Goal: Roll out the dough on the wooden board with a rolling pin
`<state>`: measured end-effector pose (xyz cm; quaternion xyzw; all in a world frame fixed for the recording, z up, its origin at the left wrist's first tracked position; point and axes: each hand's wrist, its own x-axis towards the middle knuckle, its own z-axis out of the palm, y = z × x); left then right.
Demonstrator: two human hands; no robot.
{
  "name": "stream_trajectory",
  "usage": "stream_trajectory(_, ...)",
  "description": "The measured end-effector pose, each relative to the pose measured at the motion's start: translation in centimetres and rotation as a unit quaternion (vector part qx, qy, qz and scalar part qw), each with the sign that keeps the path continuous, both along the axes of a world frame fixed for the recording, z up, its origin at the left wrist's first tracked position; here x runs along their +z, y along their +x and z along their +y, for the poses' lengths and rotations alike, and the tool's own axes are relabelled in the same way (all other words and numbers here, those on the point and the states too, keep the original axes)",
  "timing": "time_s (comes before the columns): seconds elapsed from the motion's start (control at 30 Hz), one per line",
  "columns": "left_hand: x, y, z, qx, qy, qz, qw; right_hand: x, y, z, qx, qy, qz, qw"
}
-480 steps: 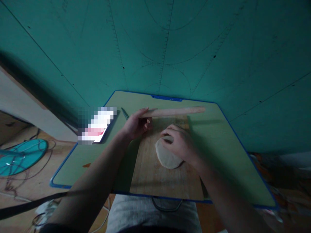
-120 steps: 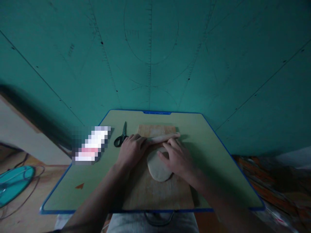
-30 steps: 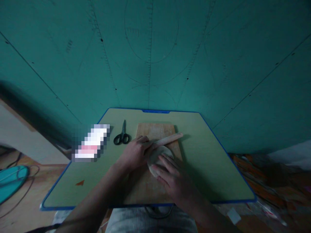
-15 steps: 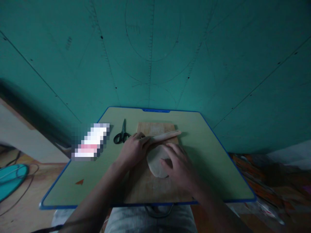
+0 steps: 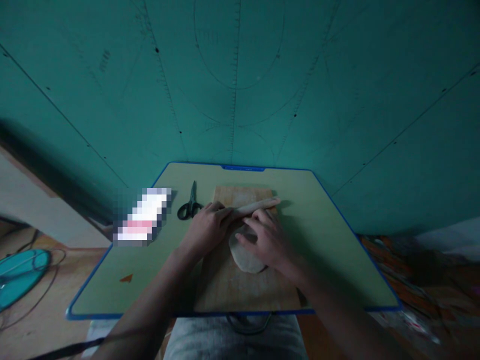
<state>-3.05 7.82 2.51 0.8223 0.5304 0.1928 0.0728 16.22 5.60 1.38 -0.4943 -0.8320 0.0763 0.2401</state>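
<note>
Left hand [image 5: 207,225] wrapped round rolling pin [image 5: 259,204]; right hand [image 5: 269,237] half open, curved over dough [image 5: 246,257]; contact unclear.

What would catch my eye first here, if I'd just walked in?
Probably the bright pixelated patch at the left edge of the table. Next, the green wall filling the top of the view. Then the pale dough on the board, partly covered by the right hand, near the rod in the grip of the left hand.

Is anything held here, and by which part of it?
The rolling pin, by its left end, in the left grip. The right grip is over the dough; whether it pinches it cannot be told.
</note>
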Motion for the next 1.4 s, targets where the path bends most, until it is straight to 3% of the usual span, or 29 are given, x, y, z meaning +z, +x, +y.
stream_trajectory(0.33, -0.1, -0.2, 0.0, -0.047, 0.018, -0.033, 0.998, -0.8, 0.0, 0.2, 0.013, 0.043, 0.048, 0.998)
stream_trajectory(0.6, -0.1, 0.0, -0.2, -0.066, -0.004, -0.060, 0.996, 0.1, 0.6, -1.3, -0.020, 0.086, 0.000, 0.996)
stream_trajectory(0.87, 0.2, 0.2, -0.4, -0.077, -0.004, -0.045, 0.996, -0.8, 0.9, -4.9, 0.019, 0.073, -0.030, 0.997)
stream_trajectory(1.4, 0.4, 0.2, -0.6, -0.072, -0.007, -0.031, 0.997, -0.7, 0.2, -4.9, 0.028, 0.028, -0.046, 0.998)
